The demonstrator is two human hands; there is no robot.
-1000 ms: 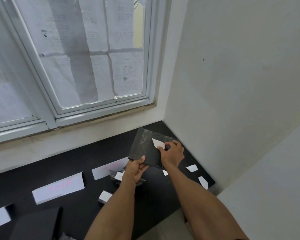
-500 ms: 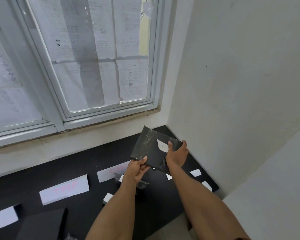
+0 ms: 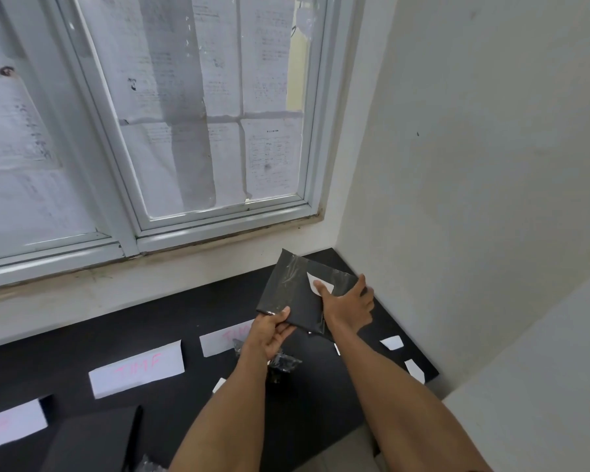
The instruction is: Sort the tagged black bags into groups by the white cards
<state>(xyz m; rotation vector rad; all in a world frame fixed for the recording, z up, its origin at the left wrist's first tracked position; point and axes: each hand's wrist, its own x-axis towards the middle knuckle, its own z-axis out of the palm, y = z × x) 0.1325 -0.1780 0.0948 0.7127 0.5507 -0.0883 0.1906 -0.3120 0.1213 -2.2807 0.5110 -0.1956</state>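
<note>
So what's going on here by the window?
A person holds a flat black bag above the counter with both hands. The left hand grips its lower corner, and the right hand holds its right side, thumb by the white tag. White cards with pink writing stand in a row on the counter. The bag is not yet set by any card.

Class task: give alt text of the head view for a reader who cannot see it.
A left hand and right hand hold a black bag with a white tag above a black table bearing white cards, by a window.
</note>
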